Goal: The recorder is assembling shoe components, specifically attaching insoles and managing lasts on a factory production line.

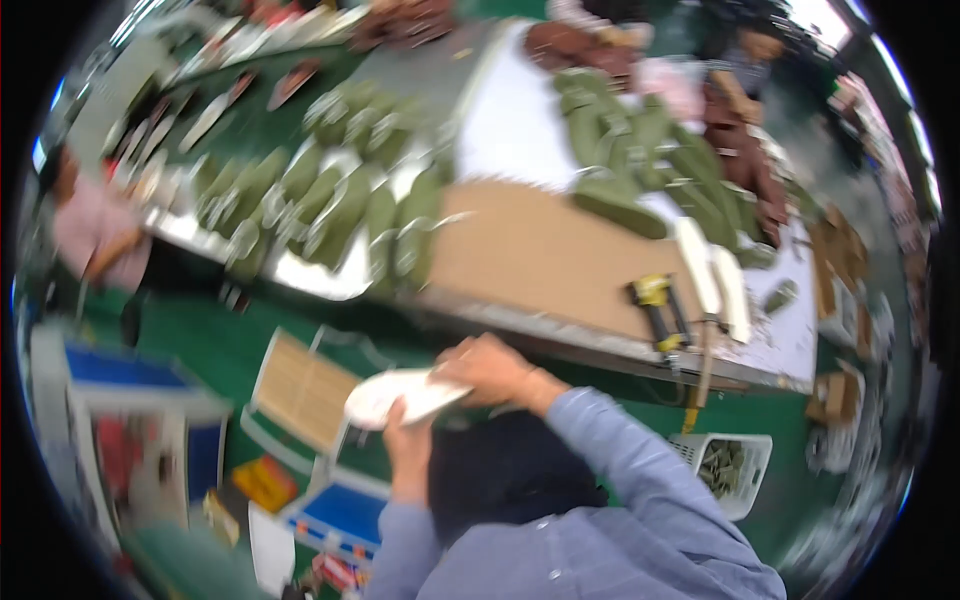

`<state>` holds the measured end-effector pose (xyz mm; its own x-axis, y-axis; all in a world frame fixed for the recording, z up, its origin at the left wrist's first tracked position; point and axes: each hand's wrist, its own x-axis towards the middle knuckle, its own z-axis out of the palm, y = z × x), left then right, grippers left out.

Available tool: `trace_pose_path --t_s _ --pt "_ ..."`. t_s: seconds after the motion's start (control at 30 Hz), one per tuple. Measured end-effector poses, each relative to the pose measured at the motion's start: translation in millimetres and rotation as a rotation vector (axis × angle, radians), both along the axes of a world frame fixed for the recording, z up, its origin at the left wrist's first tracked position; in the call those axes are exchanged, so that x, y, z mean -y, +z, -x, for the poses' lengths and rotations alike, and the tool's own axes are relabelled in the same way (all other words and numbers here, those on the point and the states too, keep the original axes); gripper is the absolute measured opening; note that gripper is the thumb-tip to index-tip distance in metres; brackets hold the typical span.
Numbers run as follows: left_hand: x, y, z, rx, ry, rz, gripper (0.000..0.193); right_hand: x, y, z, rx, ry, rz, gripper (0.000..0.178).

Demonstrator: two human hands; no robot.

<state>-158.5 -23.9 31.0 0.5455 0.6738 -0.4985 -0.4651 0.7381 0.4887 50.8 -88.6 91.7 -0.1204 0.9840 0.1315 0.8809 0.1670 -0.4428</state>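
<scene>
Both my hands hold a flat white shoe sole in front of my body, below the table's front edge. My left hand grips its lower side from underneath. From above, my right hand lies over the sole's right end with fingers curled on it. My blue sleeves run in from the lower edge. The picture is blurred by motion.
A long worktable with a brown board carries many olive green shoes and shoe parts. A yellow and black power tool and white soles lie at its right. A white basket stands on the green floor. Other people sit at the left and far side.
</scene>
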Motion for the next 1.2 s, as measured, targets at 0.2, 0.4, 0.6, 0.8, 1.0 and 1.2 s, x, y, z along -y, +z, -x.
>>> trace_pose_path --t_s 0.2,0.4,0.6,0.8,1.0,1.2 --pt "12 7 29 -0.003 0.061 0.197 0.044 1 -48 25 -0.009 0.033 0.084 0.062" --pt "-21 6 34 -1.162 -0.149 -1.125 0.071 6 -72 15 -0.037 0.057 -0.031 0.091" --pt "-31 110 -22 -1.718 0.278 -1.961 0.076 0 -84 11 -0.133 0.034 0.120 0.089" --pt "-36 9 -28 -1.049 -0.873 -1.947 0.091 -2 -60 14 0.044 0.102 0.252 0.084" --pt "-22 20 -15 -1.098 -0.805 -2.191 0.081 58 -69 5 -0.290 -0.524 -0.231 0.055" --pt "-14 30 -41 -1.039 -0.837 -2.031 0.077 205 -66 -121 0.181 -1.520 -0.070 0.039"
